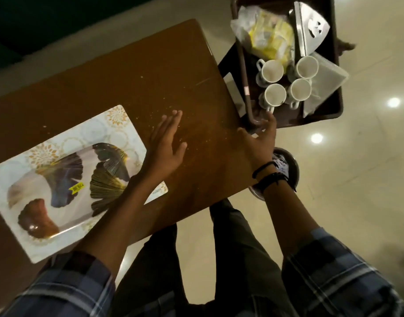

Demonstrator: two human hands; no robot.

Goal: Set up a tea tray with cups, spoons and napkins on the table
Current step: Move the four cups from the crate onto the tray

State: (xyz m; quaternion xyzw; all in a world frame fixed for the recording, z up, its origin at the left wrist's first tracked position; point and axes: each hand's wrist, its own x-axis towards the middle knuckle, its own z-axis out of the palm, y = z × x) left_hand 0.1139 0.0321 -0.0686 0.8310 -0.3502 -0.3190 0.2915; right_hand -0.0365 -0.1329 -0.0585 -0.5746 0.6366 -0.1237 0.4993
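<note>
Sleeves (70, 282) plaid | left hand (167, 145) fingers straight, released, over table (127, 76) | right hand (259, 140) fingers spread, released, at trolley rail (244, 72)

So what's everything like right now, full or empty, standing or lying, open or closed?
Tea tray: flat on the table, nothing on it.
Four cups: upright, empty, on the cart.
Napkin holder: lying down on the cart.
Left hand: open, flat above the table.
Right hand: open, by the cart's handle.
</note>
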